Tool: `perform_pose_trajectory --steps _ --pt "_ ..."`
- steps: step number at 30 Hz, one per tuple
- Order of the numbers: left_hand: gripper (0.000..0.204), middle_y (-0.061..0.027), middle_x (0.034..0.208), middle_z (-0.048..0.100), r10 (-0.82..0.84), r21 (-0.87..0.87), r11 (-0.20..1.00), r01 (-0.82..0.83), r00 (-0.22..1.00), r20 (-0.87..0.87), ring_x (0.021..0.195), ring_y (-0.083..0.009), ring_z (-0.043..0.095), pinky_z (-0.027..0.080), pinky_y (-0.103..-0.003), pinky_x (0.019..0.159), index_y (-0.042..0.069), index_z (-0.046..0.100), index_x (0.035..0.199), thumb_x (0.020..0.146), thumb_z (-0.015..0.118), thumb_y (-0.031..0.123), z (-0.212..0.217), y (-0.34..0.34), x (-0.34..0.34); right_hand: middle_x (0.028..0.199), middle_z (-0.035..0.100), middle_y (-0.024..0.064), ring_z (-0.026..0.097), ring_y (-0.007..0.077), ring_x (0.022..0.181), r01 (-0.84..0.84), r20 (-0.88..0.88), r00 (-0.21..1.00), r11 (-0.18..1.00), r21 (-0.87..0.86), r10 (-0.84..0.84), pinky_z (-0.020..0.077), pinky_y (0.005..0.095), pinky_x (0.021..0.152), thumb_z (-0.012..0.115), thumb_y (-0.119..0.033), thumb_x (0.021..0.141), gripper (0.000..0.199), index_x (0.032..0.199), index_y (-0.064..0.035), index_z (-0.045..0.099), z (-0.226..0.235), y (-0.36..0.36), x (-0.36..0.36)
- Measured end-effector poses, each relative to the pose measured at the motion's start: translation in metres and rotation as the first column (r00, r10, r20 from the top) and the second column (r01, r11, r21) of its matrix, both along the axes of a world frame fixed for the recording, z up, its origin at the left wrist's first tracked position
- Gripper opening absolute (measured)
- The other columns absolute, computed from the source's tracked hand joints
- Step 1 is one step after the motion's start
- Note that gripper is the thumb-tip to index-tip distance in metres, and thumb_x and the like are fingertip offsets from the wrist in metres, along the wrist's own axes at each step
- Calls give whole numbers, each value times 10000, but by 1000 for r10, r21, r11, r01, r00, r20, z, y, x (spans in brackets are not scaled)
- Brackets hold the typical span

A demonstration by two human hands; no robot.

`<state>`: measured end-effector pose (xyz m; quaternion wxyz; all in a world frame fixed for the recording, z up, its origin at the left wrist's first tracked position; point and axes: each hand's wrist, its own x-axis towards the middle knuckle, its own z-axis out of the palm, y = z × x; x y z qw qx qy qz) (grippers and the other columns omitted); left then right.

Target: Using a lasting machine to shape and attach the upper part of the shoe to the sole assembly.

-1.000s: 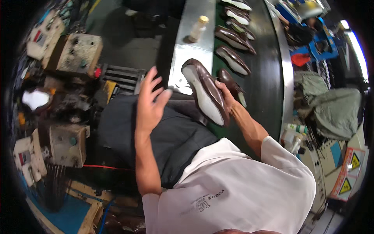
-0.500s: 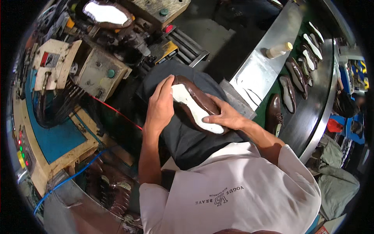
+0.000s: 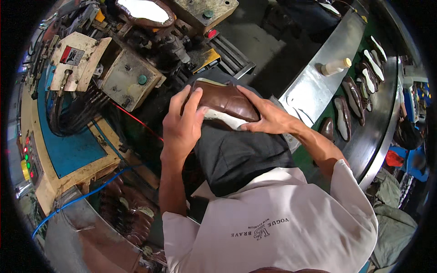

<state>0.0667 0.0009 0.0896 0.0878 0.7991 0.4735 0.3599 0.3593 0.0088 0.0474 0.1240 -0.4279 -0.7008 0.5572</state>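
Observation:
Above my lap, both hands grip a brown leather shoe upper [image 3: 225,98], tilted so its glossy side faces up and its white bottom shows along the near edge. My left hand [image 3: 183,116] is wrapped round the left end, fingers on top. At the other end my right hand [image 3: 268,113] clasps it, thumb beneath on the white bottom and fingers over the leather. Dark trousers [image 3: 241,159] lie under the shoe upper.
At upper left stands a machine with a control box [image 3: 129,79] and another white-bottomed shoe upper [image 3: 144,11]. Rightward, a metal ledge [image 3: 305,86] bears a bottle [image 3: 336,67], beside a conveyor [image 3: 364,141] with several brown shoe uppers. A blue hose [image 3: 86,204] crosses lower left.
The shoe upper has been turned from its white bottom facing up to its brown leather side facing up. Both hands have shifted their hold on it, and the view has moved slightly.

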Motion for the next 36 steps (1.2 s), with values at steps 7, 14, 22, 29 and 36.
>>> perform_pose_trajectory --steps 7,14,22,29,36 --pt "801 -285 1611 506 -127 -241 958 155 984 126 1455 -435 547 445 -503 1219 -41 502 1562 812 784 -28 19 -50 -7 1603 426 320 455 494 1474 127 -95 991 865 485 -93 379 510 1260 870 -151 885 1136 1725 7 121 -58 -4 -8" --pt "785 -198 1501 636 147 -411 901 135 798 585 1401 -318 611 460 -431 1208 -22 539 1521 773 776 -29 -27 -48 42 1512 481 306 500 509 1381 139 -190 982 747 650 -17 416 555 1191 879 -70 805 1118 1690 47 206 -99 -20 -19" --pt "696 -195 1454 658 153 -402 905 140 775 613 1346 -308 643 485 -425 1175 2 564 1444 779 765 -38 -30 -44 52 1481 482 322 523 531 1305 182 -237 971 716 673 -24 418 591 1152 879 -41 794 1129 1682 54 188 -116 -22 -20" --pt "790 -156 1497 604 184 -510 810 288 702 688 1420 -272 557 398 -432 1228 47 527 1527 789 801 104 -24 4 33 1562 454 353 490 512 1427 109 -169 985 865 490 -29 388 533 1218 862 -188 894 1086 1706 28 174 -67 14 -6" --pt "580 -80 1261 681 683 -755 607 249 323 655 1139 -205 675 551 -348 954 73 557 1499 969 788 115 -104 75 23 1713 288 267 584 473 1233 -170 217 975 796 581 50 535 534 1113 938 -288 799 1037 1688 -313 404 -4 17 -6"
